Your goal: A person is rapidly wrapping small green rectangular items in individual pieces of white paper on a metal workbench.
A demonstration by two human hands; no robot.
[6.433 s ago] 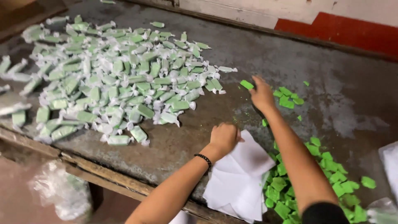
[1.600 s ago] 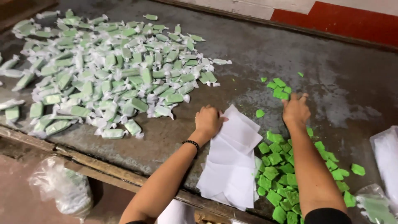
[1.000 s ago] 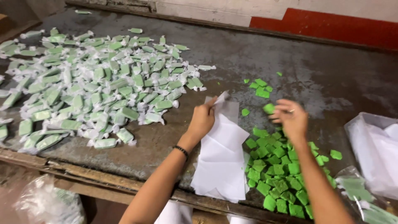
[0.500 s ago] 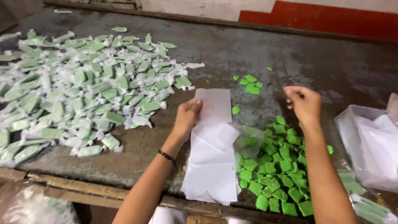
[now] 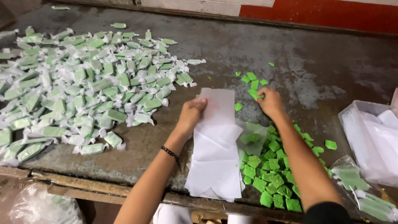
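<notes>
My left hand (image 5: 191,113) pinches the edge of one translucent wrapper sheet (image 5: 219,107), lifted from the stack of white wrapper papers (image 5: 215,166) near the table's front edge. My right hand (image 5: 268,101) is closed on a bare green candy block (image 5: 254,94) at the far end of the loose green pile (image 5: 273,178). A few more green blocks (image 5: 251,78) lie just beyond that hand. To the left spreads a wide heap of wrapped green candies (image 5: 83,87) with twisted white ends.
The worn grey table (image 5: 315,66) has a wooden front edge (image 5: 83,186). A clear plastic bag of white papers (image 5: 373,137) sits at the right; a bag with wrapped candies (image 5: 360,191) lies below it. Another plastic bag (image 5: 41,207) hangs under the table at the left.
My left hand has lifted a single sheet off the paper stack. My right hand picked up a green block, drew back, then reached out again to the far blocks.
</notes>
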